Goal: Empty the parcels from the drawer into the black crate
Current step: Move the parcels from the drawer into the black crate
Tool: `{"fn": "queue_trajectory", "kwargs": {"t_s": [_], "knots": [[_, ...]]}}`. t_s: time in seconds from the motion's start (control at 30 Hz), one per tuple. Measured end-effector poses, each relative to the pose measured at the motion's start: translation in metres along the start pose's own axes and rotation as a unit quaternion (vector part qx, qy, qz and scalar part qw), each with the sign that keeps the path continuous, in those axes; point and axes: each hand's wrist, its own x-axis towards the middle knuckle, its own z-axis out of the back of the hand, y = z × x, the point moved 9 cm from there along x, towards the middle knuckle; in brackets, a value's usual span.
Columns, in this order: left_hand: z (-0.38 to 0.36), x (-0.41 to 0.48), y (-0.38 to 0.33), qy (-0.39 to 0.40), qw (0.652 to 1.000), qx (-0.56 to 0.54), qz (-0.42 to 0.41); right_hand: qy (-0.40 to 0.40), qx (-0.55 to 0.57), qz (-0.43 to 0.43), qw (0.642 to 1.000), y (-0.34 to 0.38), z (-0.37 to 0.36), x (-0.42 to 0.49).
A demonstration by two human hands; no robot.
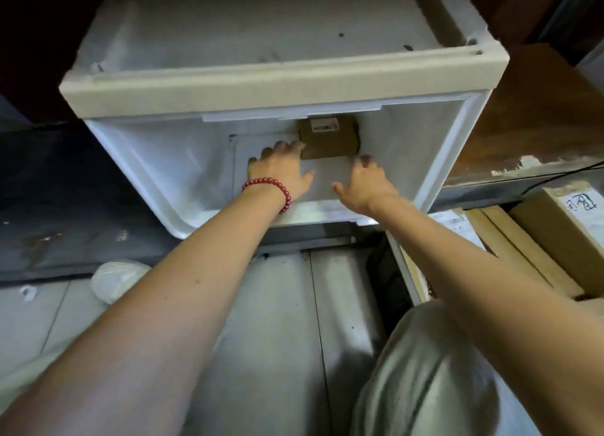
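Nearly done, apparently: one brown parcel (328, 138) left in drawer (457, 148), between open, empty fingers (287, 146) of left hand (281, 171) and right hand (366, 184).

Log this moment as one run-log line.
phase: reach | left hand: open, beside box | right hand: open, near box | box: in drawer

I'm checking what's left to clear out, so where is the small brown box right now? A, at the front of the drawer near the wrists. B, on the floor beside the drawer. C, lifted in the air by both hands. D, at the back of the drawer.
D: the small brown box sits at the far back of the open white drawer, with the left hand reaching to its left edge.
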Motion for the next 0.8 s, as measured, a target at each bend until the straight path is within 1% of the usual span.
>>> {"fn": "queue_trajectory", "kwargs": {"t_s": [0.1, 0.23, 0.33, 0.4, 0.5, 0.57, 0.63, 0.67, 0.73, 0.8], "knots": [[-0.02, 0.032, 0.0, -0.003, 1.0, -0.002, -0.011, 0.012, -0.026, 0.021, 0.999, -0.004, -0.012, 0.042], [-0.06, 0.069, 0.015, 0.019, 1.0, -0.014, -0.002, -0.02, -0.05, 0.029, 0.998, -0.004, -0.027, 0.089], [-0.088, 0.098, 0.025, 0.02, 0.999, -0.027, 0.009, -0.02, -0.048, 0.03, 0.998, -0.006, -0.048, 0.12], [-0.105, 0.115, 0.033, 0.029, 0.999, -0.039, 0.022, -0.01, -0.041, 0.041, 0.998, -0.01, -0.06, 0.137], [-0.125, 0.139, 0.028, 0.059, 0.998, -0.004, -0.001, -0.031, -0.027, 0.036, 0.999, -0.024, -0.059, 0.162], [-0.133, 0.153, 0.025, 0.062, 0.998, 0.011, -0.019, -0.028, -0.014, 0.051, 0.998, -0.027, -0.061, 0.181], [-0.136, 0.166, 0.023, 0.054, 0.998, 0.007, -0.028, -0.053, 0.027, 0.066, 0.996, -0.027, -0.055, 0.196], [-0.138, 0.172, 0.024, 0.057, 0.998, 0.003, -0.026, -0.064, 0.037, 0.064, 0.995, -0.029, -0.054, 0.205], [-0.145, 0.181, 0.029, 0.077, 0.997, -0.013, -0.014, -0.048, 0.0, 0.04, 0.998, -0.036, -0.06, 0.216], [-0.155, 0.186, 0.03, 0.096, 0.993, -0.069, -0.004, -0.023, -0.021, 0.016, 0.999, -0.041, -0.071, 0.22]]}}
